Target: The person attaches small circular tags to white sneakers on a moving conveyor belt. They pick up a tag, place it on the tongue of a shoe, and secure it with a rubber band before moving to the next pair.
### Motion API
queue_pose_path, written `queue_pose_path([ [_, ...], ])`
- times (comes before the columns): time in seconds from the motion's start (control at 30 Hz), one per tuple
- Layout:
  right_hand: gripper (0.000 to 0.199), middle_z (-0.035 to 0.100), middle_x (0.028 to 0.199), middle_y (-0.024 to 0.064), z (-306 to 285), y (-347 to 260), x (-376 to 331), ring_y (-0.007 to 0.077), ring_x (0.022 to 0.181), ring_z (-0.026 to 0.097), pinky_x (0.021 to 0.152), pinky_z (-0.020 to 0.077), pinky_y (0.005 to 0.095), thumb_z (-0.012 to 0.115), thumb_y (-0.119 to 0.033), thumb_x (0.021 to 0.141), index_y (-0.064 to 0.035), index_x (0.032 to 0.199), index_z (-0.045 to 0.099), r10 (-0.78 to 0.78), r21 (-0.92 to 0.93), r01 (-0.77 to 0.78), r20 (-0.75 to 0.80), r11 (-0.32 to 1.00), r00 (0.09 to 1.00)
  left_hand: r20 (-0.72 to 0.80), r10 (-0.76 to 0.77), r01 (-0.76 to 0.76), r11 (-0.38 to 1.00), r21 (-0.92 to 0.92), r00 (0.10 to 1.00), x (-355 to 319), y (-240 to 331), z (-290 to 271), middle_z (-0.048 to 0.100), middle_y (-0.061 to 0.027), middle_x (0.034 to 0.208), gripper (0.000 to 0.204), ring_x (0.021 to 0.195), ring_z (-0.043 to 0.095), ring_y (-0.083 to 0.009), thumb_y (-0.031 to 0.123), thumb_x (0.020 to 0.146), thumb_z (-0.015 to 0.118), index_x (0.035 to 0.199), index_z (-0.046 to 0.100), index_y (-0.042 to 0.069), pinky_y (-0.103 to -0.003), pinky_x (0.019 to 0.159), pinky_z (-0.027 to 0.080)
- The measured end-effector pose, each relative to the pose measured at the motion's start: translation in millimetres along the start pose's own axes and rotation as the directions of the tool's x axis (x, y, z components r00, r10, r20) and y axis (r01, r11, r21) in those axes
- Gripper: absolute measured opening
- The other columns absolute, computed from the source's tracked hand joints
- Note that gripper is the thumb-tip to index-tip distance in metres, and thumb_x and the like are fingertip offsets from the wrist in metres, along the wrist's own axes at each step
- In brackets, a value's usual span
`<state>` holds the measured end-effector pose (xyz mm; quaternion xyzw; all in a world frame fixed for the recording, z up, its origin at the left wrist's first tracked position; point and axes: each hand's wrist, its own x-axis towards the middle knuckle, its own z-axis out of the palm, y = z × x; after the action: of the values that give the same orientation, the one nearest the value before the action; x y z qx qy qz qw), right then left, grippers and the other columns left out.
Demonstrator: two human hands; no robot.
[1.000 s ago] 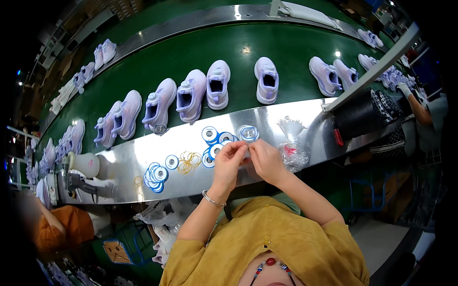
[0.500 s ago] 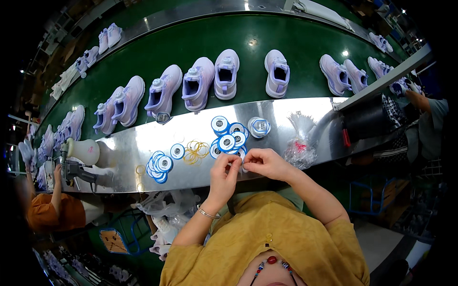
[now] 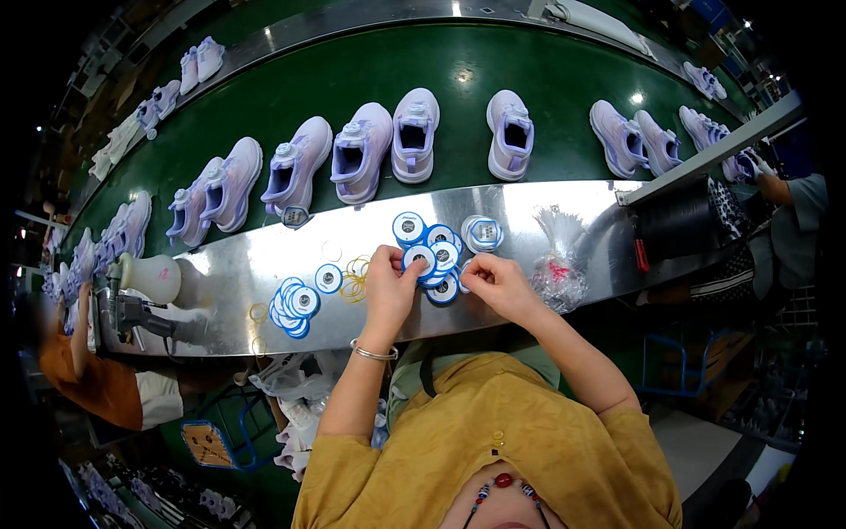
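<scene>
Several round white tags with blue rims [image 3: 442, 289] lie in an overlapping pile on the metal ledge of the bench. My left hand [image 3: 389, 286] reaches the pile's left side, thumb and fingers closed on the edge of one round tag [image 3: 419, 257]. Just right of the pile, my right hand [image 3: 499, 286] is pinched around a small blue-and-white piece, seemingly another round tag seen at a slant; the fingers hide most of it. Behind that hand stands a stack of round tags [image 3: 482, 234]. A second loose pile of tags [image 3: 295, 304] spreads to the left.
Yellow rubber bands [image 3: 354, 280] lie left of my left hand. Clear plastic strands [image 3: 557, 264] sit at the right. Lilac sneakers [image 3: 415, 137] line the green belt [image 3: 458, 66] beyond the ledge. A grey tool [image 3: 141, 313] and whitish container [image 3: 154, 278] stand left, near a co-worker in orange [image 3: 97, 383].
My hands, together at the ledge's near edge before, have parted. The left moved left and forward onto the tag pile; the right shifted slightly right and forward.
</scene>
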<state>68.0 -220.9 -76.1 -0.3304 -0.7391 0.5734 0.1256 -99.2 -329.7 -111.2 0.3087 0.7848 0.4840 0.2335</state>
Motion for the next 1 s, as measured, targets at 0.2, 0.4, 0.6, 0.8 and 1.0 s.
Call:
queue_pose_path([
  [0.2,0.012,0.059,0.069,-0.0007,2,3,4,0.0047,0.062,0.051,0.056,0.0423,0.0225,0.064,-0.011,0.086,0.0005,0.084,0.062,-0.002,0.02,0.002,-0.005,1.0,1.0,0.005,-0.027,0.027,0.978,-0.206,1.0,10,-19,1,0.059,-0.004,0.071,0.019,0.058,0.052,-0.0118,0.012,0.08,0.072,0.09,0.064,-0.003,-0.026,0.055,0.044],
  [0.4,0.014,0.061,0.068,0.0114,7,-18,3,0.0227,0.058,0.06,0.055,0.045,0.0335,0.063,-0.016,0.084,-0.0022,0.082,0.064,-0.106,-0.13,0.098,-0.055,0.987,0.993,-0.031,0.069,-0.073,0.985,-0.153,0.997,-2,1,-5,0.062,-0.0018,0.077,0.015,0.066,0.053,-0.0068,0.006,0.083,0.069,0.094,0.066,-0.003,-0.02,0.059,0.043],
  [0.6,0.015,0.062,0.069,0.0116,10,-50,8,0.0317,0.06,0.059,0.055,0.0454,0.0402,0.061,-0.018,0.083,-0.0037,0.078,0.061,-0.334,-0.297,0.277,-0.165,0.914,0.928,-0.025,0.025,-0.033,0.913,-0.406,0.999,-12,31,-3,0.058,-0.0013,0.078,0.013,0.064,0.051,-0.0065,0.008,0.084,0.07,0.091,0.066,-0.003,-0.021,0.058,0.043],
  [0.8,0.015,0.062,0.069,0.012,10,-46,12,0.0328,0.063,0.061,0.055,0.0461,0.0424,0.059,-0.016,0.083,-0.0046,0.073,0.058,-0.367,-0.374,0.281,-0.181,0.884,0.912,-0.049,0.06,-0.075,0.914,-0.398,0.997,-17,39,-2,0.056,0.0,0.079,0.011,0.064,0.051,-0.0053,0.006,0.084,0.069,0.09,0.066,-0.002,-0.019,0.058,0.042],
  [1.0,0.01,0.058,0.066,0.0123,12,-45,12,0.027,0.057,0.058,0.052,0.0434,0.0354,0.063,-0.01,0.081,-0.0016,0.076,0.06,-0.427,-0.384,0.341,-0.164,0.858,0.889,-0.058,0.061,-0.08,0.91,-0.408,0.996,-19,35,-1,0.055,0.0,0.078,0.01,0.064,0.051,-0.0052,0.006,0.084,0.069,0.09,0.066,-0.003,-0.019,0.057,0.042],
])
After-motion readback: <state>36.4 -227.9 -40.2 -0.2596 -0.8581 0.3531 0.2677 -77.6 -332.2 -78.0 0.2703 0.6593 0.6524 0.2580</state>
